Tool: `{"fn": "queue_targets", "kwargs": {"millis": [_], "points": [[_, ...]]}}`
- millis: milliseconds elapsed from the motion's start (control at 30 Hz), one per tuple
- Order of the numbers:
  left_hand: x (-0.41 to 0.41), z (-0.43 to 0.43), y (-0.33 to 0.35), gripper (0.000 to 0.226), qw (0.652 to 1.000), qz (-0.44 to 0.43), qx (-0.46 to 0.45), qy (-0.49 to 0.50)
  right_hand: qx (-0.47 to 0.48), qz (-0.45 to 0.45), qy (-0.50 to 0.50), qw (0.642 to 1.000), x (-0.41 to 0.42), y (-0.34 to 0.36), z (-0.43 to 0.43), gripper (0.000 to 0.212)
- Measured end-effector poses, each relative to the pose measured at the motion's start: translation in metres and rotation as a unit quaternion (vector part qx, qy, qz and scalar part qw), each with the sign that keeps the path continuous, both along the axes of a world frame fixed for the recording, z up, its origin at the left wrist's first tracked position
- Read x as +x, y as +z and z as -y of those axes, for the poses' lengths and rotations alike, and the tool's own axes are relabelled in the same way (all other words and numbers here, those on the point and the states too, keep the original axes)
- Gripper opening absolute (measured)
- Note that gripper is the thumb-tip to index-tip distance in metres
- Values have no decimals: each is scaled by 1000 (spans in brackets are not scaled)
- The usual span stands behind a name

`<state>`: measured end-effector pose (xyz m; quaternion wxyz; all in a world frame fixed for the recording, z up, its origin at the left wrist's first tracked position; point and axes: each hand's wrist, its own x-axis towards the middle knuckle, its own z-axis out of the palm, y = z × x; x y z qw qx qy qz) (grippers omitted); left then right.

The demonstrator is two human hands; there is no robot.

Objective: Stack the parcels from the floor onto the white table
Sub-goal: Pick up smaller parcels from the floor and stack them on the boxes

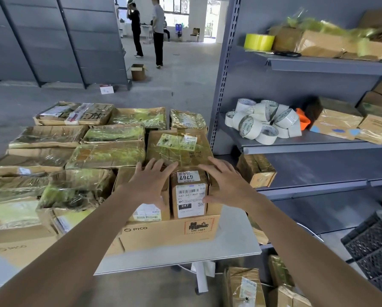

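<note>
The labelled parcel (pixel 191 196) stands upright on the PICO box (pixel 163 234) at the near right of the table (pixel 234 245). The left hand (pixel 151 185) and right hand (pixel 226 185) flank it, fingers (pixel 214 165) spread, apparently steadying it square. More floor parcels (pixel 244 286) lie below.

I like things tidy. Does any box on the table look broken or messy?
Yes. The parcel just left of the left hand is ripped: its cardboard is torn along the front edge and its plastic wrap is crumpled. On the shelf, the white tape rolls lie in a jumbled heap.
</note>
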<state>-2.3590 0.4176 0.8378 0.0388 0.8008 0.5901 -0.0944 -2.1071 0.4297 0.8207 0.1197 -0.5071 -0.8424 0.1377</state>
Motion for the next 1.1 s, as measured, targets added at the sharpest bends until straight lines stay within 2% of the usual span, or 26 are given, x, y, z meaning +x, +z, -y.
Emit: {"fn": "queue_targets", "kwargs": {"millis": [100,367,533,667,800,967,1100], "points": [[2,1,-2,129,1000,10,27,-2,-5,14,16,1000,-9,-3,-5,93],[-3,2,-5,121,996,64,57,13,-3,-20,22,1000,-15,-11,-9,89],[-1,1,-9,117,996,60,59,13,34,28,22,999,-20,-12,-7,89],[0,0,-8,111,995,79,64,7,-4,40,14,999,-17,-6,-11,96],[-1,-1,-10,102,994,82,63,-22,0,69,24,997,-17,-3,-13,101],[1,-1,-16,96,992,86,88,-14,2,46,24,999,-22,-7,-12,95],[2,-5,-17,95,994,77,79,-21,-42,6,22,999,-20,0,-13,91]]}}
